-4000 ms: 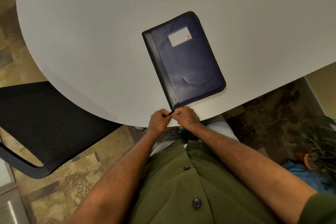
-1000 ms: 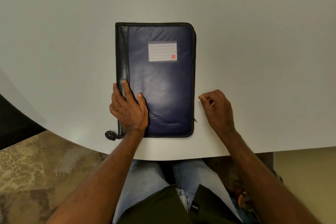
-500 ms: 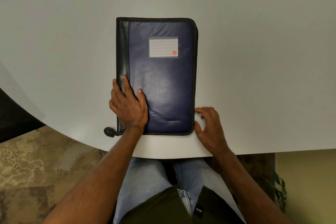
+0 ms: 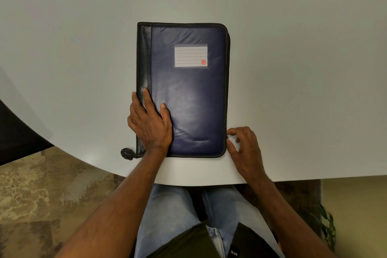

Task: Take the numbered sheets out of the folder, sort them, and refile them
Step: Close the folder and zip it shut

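A pale grey worktop (image 4: 293,69) filled most of the view, with a black mesh chair (image 4: 16,134) at its left edge and patterned carpet (image 4: 41,190) below. A closed navy folder (image 4: 188,94) with a black spine lay flat near the worktop's front edge, label card (image 4: 190,56) facing up. The left hand (image 4: 149,123) rested flat on the folder's lower left, its grip open, fingers straight along the spine. The right hand (image 4: 247,146) sat just beside the folder's lower right corner, fingers curled toward the small zip pull (image 4: 227,138); whether that grip had closed on the pull could not be made out. A round tab (image 4: 126,153) protruded at the folder's lower left corner.
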Available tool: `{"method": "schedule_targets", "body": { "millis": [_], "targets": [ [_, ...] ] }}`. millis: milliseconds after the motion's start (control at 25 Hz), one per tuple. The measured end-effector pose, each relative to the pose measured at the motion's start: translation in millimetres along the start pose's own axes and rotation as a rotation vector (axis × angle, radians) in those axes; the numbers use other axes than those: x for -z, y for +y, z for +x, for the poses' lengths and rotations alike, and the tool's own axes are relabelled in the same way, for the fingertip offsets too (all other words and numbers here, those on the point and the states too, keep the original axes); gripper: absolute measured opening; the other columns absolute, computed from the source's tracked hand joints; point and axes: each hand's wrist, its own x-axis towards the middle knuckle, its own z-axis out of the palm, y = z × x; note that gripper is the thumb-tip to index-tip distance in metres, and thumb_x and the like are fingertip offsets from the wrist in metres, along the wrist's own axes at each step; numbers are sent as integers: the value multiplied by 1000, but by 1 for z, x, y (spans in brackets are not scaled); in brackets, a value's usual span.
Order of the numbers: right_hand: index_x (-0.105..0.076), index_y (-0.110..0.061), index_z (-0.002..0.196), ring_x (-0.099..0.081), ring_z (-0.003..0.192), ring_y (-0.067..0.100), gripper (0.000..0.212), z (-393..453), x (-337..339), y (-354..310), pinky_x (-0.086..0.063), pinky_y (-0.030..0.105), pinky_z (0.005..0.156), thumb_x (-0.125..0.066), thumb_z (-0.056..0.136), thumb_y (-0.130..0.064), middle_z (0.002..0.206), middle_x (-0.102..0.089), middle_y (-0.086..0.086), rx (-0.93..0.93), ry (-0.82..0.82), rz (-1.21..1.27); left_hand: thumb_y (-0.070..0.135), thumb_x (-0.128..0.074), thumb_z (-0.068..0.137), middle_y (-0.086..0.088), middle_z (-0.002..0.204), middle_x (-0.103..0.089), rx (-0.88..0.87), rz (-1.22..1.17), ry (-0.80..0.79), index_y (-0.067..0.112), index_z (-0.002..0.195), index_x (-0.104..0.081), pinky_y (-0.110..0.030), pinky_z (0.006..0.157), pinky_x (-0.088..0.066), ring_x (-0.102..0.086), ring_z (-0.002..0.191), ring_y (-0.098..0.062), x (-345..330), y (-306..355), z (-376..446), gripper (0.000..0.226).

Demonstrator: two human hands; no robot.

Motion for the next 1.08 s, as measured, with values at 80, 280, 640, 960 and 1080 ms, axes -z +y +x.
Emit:
{"method": "schedule_targets", "body": {
  "millis": [80, 280, 640, 960, 1080],
  "targets": [
    [-67, -16, 113, -54, 95, 12, 18, 0, 1, 1, -38, 9, 84, -67, 96, -22, 111, -56, -9, -24, -21, -5, 49, -33, 106, -16, 168, -26, -4, -1, -2, 20, 163, -26, -55, 116, -28, -34, 148, -36, -1, -1, 0, 65],
    [-69, -12, 106, -55, 92, 12, 19, 6, -1, -1, -40, 9, 80, -60, 98, -27, 105, -64, 1, -49, 17, -25, 47, -35, 106, -16, 167, -27, -6, -14, -3, 20, 163, -26, -56, 116, -28, -34, 148, -35, 1, 0, -1, 64],
    [-63, -14, 102, -51, 88, 8, 10, 41, -6, -26, -41, 20, 76, -54, 103, -18, 100, -62, 0, -57, 260, -127, 44, -38, 106, -19, 167, -26, -33, -8, -9, 18, 163, -26, -57, 113, -30, -35, 146, -38, 2, -2, -1, 64],
    [-60, -17, 103, -59, 88, 15, 3, 129, 3, -49, -49, 27, 73, -58, 103, -20, 103, -59, -3, -51, 327, -93, 44, -38, 104, -19, 166, -26, -43, -1, -15, 15, 161, -31, -59, 112, -30, -35, 145, -40, 4, -2, -1, 64],
    [-60, -18, 103, -58, 88, 15, 3, 164, 10, -58, -47, 28, 73, -59, 103, -21, 103, -59, -4, -16, 358, -104, 44, -37, 104, -19, 165, -27, -46, -5, -19, 14, 160, -33, -59, 111, -31, -36, 144, -40, 4, -3, -1, 64]
  ]
}}
